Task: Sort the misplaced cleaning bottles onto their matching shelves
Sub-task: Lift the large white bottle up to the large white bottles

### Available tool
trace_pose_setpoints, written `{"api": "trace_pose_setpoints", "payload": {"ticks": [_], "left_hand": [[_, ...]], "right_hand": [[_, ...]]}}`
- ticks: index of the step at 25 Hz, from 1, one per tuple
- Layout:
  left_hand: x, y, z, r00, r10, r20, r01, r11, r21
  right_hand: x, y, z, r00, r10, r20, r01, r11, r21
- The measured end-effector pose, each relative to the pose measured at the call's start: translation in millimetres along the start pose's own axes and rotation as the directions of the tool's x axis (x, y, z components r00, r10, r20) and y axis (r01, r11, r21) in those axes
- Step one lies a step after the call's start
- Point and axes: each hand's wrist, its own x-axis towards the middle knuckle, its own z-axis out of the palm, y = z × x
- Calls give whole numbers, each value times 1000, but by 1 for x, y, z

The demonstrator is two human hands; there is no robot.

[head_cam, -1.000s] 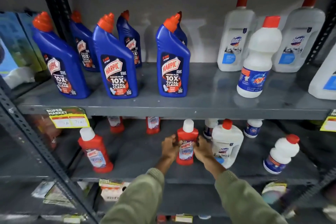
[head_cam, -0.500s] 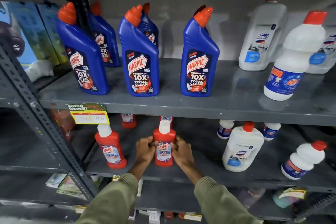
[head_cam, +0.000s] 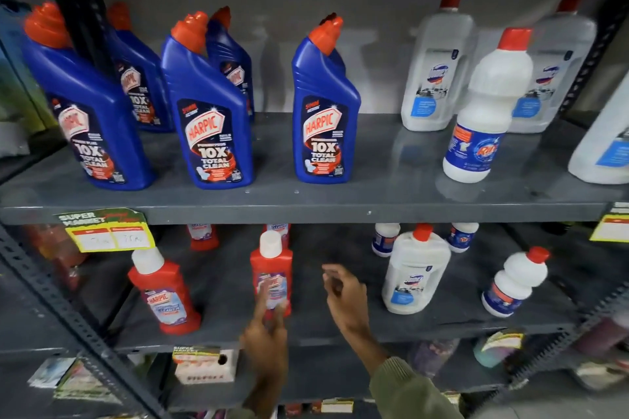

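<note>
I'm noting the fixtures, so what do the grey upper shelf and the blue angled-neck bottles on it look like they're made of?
The grey upper shelf looks like painted sheet metal, semi-gloss: faint reflections of the bottles show on its thin, flat board. The blue angled-neck bottles look like glossy moulded plastic, with soft highlights and printed labels.

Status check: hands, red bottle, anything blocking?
Left hand open, fingers in front of red white-capped Harpic bottle. Right hand open, empty. Bottle upright on lower shelf. Nothing blocking.
</note>
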Motion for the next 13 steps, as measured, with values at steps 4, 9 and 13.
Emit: {"api": "trace_pose_setpoints", "payload": {"ticks": [4,9,13], "left_hand": [[-38,25,62,976,98,196,-76,990,-119],[-31,62,159,876,-4,483,30,998,-46],[-24,71,206,811,-52,583,98,994,-48]], "right_hand": [[6,26,-67,959,-104,-264,120,992,47],[32,66,-160,869,-159,-468,178,984,-3],[66,115,-200,991,-6,-130,8,1000,14]]}}
